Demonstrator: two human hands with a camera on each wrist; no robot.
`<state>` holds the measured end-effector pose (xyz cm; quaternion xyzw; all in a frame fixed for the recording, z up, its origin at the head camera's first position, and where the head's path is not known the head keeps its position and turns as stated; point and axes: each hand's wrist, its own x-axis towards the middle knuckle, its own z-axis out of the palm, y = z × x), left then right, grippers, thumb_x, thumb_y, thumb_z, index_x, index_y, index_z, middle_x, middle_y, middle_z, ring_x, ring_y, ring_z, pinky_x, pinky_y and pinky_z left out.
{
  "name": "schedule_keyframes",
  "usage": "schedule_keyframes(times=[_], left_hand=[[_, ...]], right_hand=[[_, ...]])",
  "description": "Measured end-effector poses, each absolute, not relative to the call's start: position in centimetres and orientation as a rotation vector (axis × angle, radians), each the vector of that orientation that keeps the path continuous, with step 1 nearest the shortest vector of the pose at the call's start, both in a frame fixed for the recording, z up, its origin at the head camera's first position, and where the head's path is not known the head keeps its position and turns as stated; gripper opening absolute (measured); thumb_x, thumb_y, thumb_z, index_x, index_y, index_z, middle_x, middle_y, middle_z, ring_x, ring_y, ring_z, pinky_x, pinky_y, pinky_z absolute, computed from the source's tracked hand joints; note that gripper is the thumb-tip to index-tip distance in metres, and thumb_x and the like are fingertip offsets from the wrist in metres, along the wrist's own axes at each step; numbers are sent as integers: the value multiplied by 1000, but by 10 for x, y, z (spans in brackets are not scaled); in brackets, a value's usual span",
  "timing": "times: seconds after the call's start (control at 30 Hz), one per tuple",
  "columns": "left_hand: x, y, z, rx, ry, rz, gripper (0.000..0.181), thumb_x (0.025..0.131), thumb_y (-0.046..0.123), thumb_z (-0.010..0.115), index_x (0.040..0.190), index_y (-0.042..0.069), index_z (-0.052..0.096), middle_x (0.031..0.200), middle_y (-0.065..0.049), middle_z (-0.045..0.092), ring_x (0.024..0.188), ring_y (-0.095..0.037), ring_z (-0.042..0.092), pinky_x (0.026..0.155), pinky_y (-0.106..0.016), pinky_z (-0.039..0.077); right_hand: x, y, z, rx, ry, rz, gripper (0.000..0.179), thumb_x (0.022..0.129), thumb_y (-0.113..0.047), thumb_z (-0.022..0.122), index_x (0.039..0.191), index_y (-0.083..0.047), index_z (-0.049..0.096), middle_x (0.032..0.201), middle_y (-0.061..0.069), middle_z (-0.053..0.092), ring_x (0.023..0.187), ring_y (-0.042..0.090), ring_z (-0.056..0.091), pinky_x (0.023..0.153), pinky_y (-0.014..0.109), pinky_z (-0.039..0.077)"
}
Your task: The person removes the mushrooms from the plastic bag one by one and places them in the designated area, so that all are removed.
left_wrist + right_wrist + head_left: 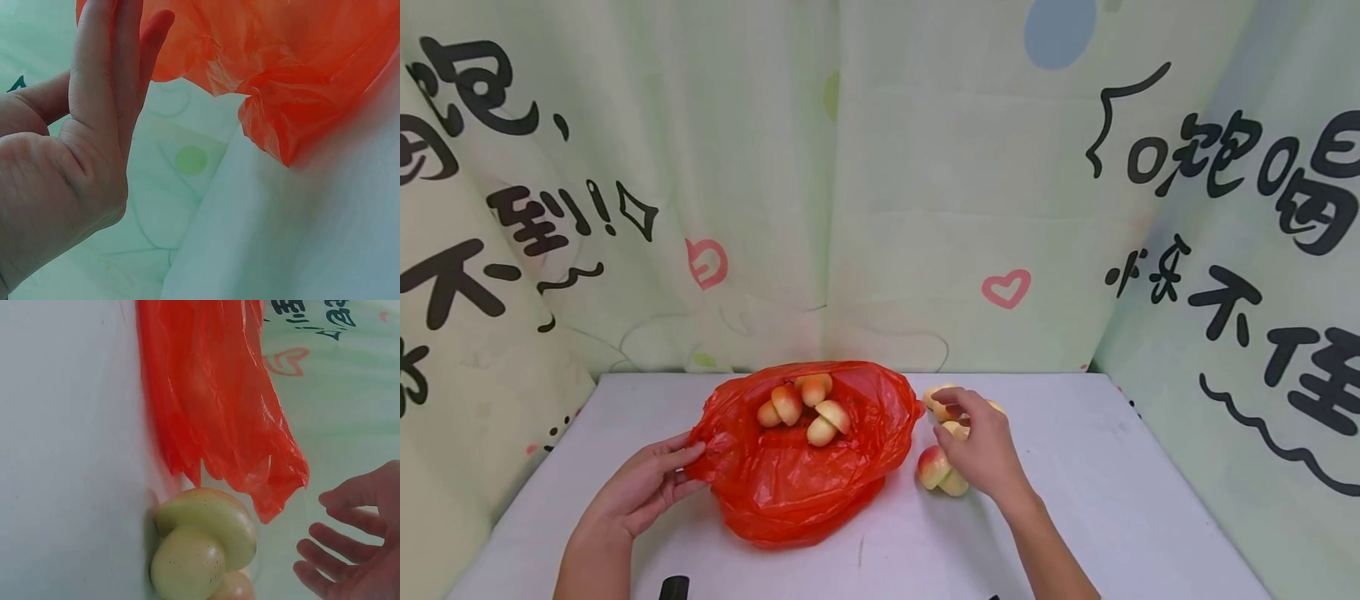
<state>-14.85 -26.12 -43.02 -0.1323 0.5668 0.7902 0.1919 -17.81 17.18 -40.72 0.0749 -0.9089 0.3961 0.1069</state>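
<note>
A red plastic bag (805,500) lies with its mouth spread, three toy mushrooms (827,423) inside. My left hand (651,483) pinches the bag's left edge between thumb and fingers; in the left wrist view that hand (100,125) has long, fairly straight fingers against the red film. My right hand (981,442) reaches over several more toy mushrooms to the right of the bag, partly hiding them. A mushroom with a reddish cap (934,468) lies nearest me. In the right wrist view the right hand (356,544) has parted fingers and holds nothing, beside a pale mushroom (200,544).
The white table (1075,517) backs onto a pale green curtain (925,167) with black lettering and heart outlines. A small black object (674,587) stands at the near edge, left of the middle.
</note>
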Motion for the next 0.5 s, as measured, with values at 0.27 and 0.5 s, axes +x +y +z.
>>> schedule_keyframes(times=[0.27,0.5], left_hand=[[-150,-261,-431,-349,1614,2219,75,106,22,63,166,6,21,115,5,72,105,-15,74,96,-34,61],[-149,-260,-431,-361,1614,2210,76,105,23,64,166,5,22,114,4,73,103,-14,74,95,-33,61]], right_hand=[[-180,166,-408,261,-2547,1317,38,90,-7,78,126,-13,69,122,6,72,112,31,68,96,54,61],[-177,159,-408,265,-2518,1478,39,90,-6,77,128,-12,69,125,5,71,114,26,69,99,52,60]])
